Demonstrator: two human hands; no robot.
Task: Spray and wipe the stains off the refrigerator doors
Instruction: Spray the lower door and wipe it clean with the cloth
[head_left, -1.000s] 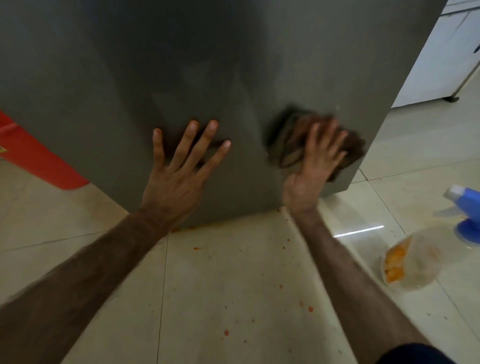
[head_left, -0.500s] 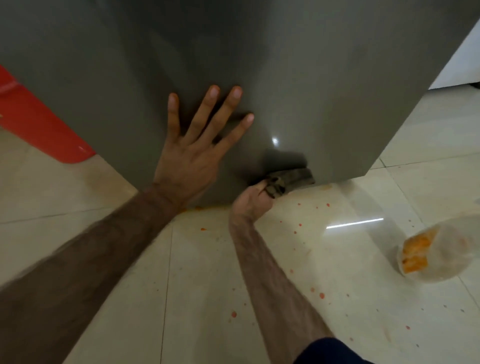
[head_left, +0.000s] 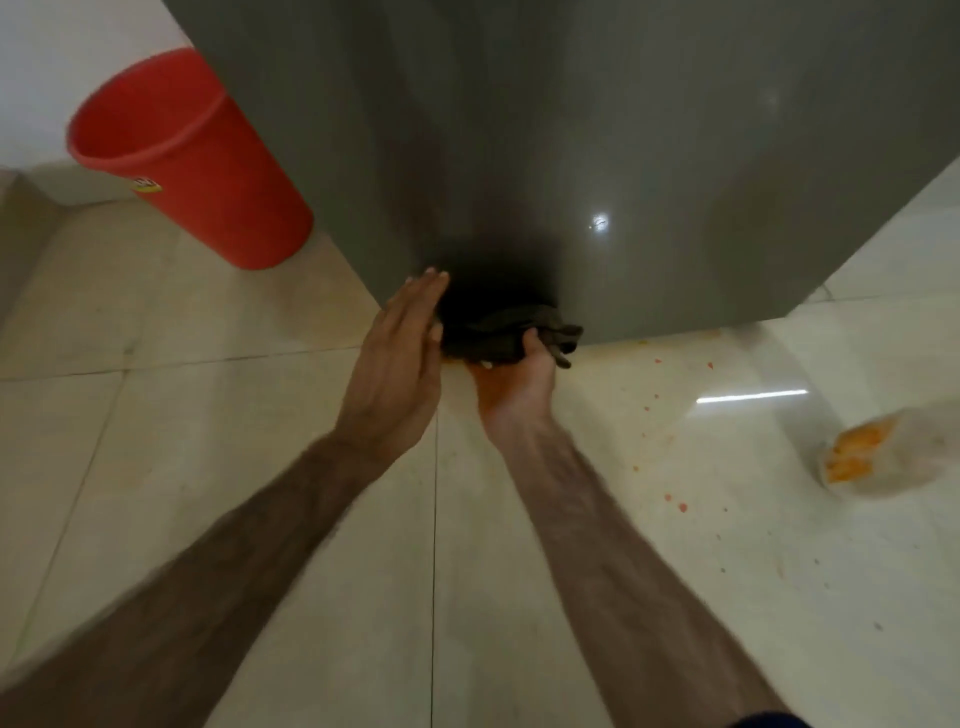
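A domestic kitchen is indicated. A tall grey fridge (head_left: 597, 156) is seen standing on glossy cream floor tiles (head_left: 260, 441). A red plastic bucket (head_left: 192, 161) is set beside it against a white wall (head_left: 62, 52). Orange splatter (head_left: 675, 504) is scattered over the tiles near the fridge base.

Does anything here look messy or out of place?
Yes. Orange-red droplets speckle the floor tiles right of the refrigerator door, and a spray bottle lies on its side there.
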